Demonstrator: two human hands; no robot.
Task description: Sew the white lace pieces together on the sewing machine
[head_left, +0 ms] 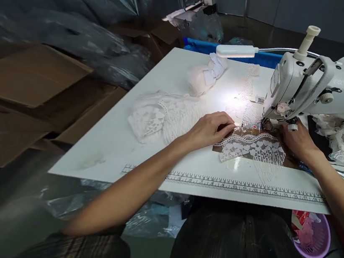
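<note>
While lace (258,147) is lying at the sewing machine (287,75), the left hand (211,129) is touching its edge, seemingly steadying it; whether that or the half-hidden right hand (299,137) is grasping, I can't tell.

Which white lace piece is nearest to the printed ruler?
The flat lace strip between the left hand and the right hand: its fringe almost reaches the printed ruler; the others lie farther away.

Ruler scale (243,185) along near edge of white tabletop (103,134): numbers 10 to 18 readable (rising rightward).
</note>
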